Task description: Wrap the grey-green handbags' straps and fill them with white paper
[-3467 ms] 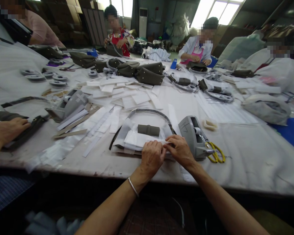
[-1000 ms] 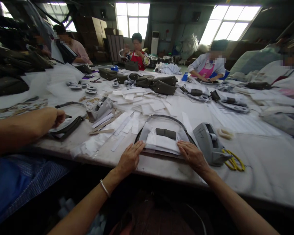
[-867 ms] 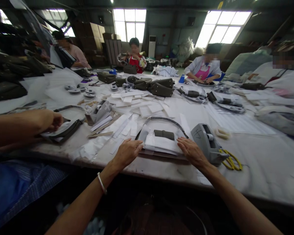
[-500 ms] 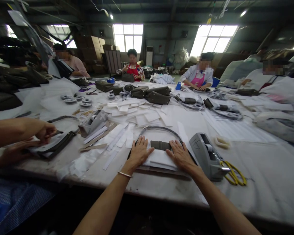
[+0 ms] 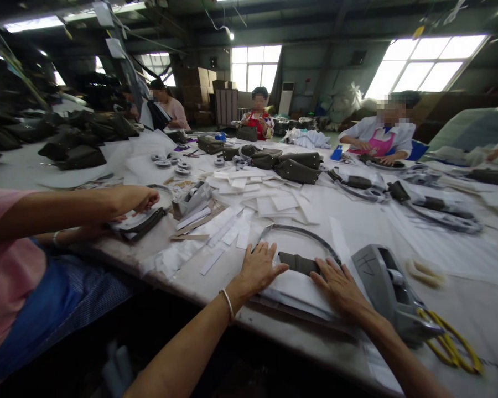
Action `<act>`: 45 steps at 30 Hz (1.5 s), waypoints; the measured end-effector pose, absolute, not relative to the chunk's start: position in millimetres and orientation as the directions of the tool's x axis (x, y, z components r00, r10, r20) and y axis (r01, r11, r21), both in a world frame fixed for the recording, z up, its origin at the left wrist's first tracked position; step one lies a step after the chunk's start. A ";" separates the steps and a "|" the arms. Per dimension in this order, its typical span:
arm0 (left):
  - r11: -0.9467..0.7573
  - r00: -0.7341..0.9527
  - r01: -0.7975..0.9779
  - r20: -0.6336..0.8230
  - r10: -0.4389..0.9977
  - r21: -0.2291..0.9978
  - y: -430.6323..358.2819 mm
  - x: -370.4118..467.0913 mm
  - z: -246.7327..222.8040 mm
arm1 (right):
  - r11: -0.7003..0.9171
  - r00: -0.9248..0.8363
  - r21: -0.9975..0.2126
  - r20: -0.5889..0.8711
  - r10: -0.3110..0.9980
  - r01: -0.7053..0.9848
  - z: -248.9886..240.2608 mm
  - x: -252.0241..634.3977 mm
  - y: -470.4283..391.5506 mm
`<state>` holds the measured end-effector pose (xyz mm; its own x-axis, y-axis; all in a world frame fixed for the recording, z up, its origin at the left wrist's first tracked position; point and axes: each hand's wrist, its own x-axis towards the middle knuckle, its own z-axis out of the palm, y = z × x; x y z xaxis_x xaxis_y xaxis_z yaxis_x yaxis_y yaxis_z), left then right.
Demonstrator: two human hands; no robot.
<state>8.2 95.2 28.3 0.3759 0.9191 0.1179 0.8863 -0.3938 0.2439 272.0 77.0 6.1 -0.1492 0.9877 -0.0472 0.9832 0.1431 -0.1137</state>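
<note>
A dark olive handbag (image 5: pixel 300 263) lies flat at the table's front edge, partly covered with white sheet material (image 5: pixel 301 290). Its wrapped handle (image 5: pixel 305 230) arches away from me. On the bag's left side rests my left hand (image 5: pixel 259 268), palm down with its fingers spread. My right hand (image 5: pixel 338 284) lies flat on the right side, fingers also apart. Between the two hands the olive middle piece shows. Both palms hide the ends of the bag.
A grey tape dispenser (image 5: pixel 388 293) and yellow-handled scissors (image 5: pixel 454 342) are close on my right. Another dispenser (image 5: pixel 192 198), paper strips and white foam sheets (image 5: pixel 274 204) lie ahead. At left, a co-worker's arm (image 5: pixel 78 207) reaches over another bag (image 5: pixel 147 224). Olive bags (image 5: pixel 299 168) are piled farther back.
The view has swung left, so everything appears shifted to the right and more of the co-worker at left shows. My hands stay flat on the handbag.
</note>
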 end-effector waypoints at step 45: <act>0.054 -0.072 0.993 0.168 0.983 0.109 230.0 -147.0 45.4 | 0.082 -0.080 -0.055 0.043 0.996 0.995 -30.5 288.6 84.3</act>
<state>-147.0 230.0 45.4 -0.0717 0.9831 0.1685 0.9926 0.0537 0.1090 288.6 84.3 -30.5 -0.0795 0.9959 0.0428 0.9951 0.0818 -0.0551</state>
